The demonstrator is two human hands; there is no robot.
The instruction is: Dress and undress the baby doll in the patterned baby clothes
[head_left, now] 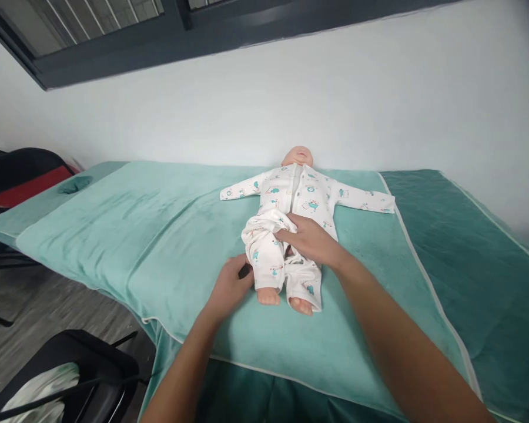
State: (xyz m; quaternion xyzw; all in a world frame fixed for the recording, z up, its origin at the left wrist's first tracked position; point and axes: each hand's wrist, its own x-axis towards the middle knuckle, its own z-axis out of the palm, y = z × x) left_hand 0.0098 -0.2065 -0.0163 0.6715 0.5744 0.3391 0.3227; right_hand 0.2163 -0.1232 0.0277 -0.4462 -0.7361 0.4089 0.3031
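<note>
A baby doll (300,155) lies on its back with its feet toward me. It wears a white printed top (311,197), its sleeves spread to both sides. White printed trousers (264,258) cover its legs, bunched at the waist, with both bare feet showing at the cuffs. My right hand (308,238) grips the trousers near the waist, thumb and fingers closed on the cloth. Beside the trouser leg at the left, my left hand (233,282) pinches the cloth's outer edge; its fingertips are partly hidden.
A green cover (180,235) lies over the long table, which has a round hole (74,184) at its far left end. Black chairs (79,376) stand at the left. Behind the doll rises a white wall (379,106) below a dark window frame (203,41).
</note>
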